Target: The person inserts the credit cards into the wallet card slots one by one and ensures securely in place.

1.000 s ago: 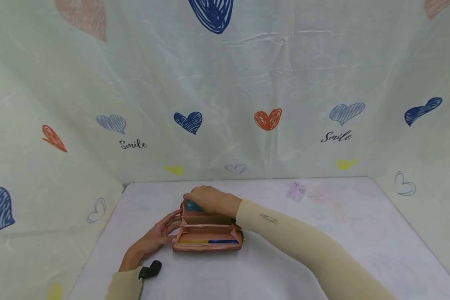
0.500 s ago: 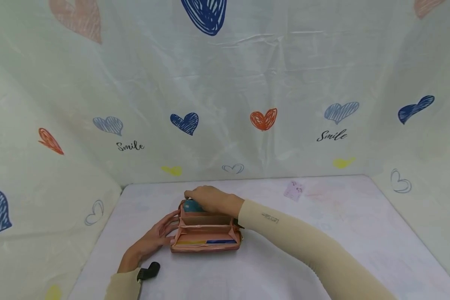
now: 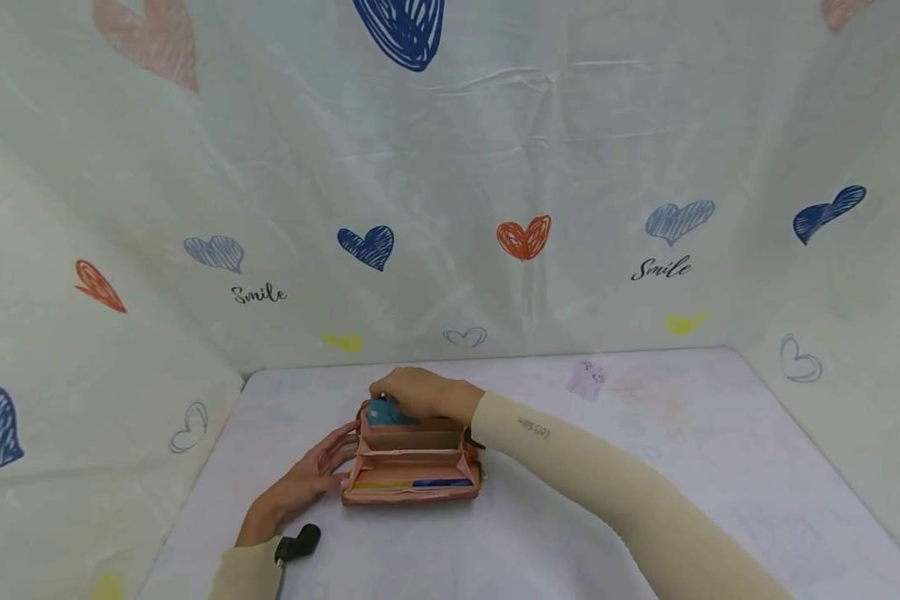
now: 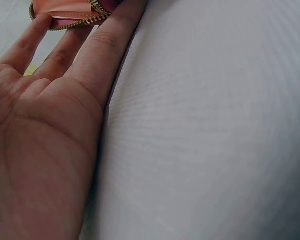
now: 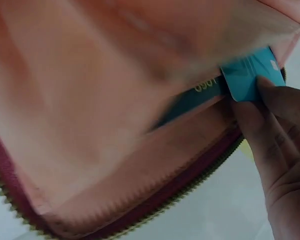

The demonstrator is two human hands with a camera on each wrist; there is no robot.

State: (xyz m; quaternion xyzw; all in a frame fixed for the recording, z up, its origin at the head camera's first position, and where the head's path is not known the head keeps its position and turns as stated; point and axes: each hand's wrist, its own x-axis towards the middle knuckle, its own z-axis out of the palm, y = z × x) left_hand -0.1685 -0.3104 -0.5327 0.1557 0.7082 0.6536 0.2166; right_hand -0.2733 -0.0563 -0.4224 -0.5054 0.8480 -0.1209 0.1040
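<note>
An unzipped pink wallet [image 3: 412,468] rests on the table with its compartments spread apart. At its far side my right hand [image 3: 417,392] pinches a teal card [image 5: 242,77] between thumb and fingers, the card's lower part inside the slot. Beside it in the right wrist view, a dark green card [image 5: 190,104] with gold print sits in the same wall. My left hand [image 3: 303,475] lies along the wallet's left end, thumb near the front corner, fairly straight fingers touching the zippered edge. Yellow [image 3: 382,484] and blue [image 3: 441,482] strips show in the front pocket.
A small pinkish printed square [image 3: 587,380] lies on the white table [image 3: 645,467] at the back right. A black device [image 3: 298,543] is strapped at my left wrist. Behind the table hangs a pale sheet [image 3: 450,150] printed with hearts.
My right hand has shifted slightly up and away, and more of the teal card shows above the wallet's wall. The left hand stays against the wallet; the head view has drifted slightly.
</note>
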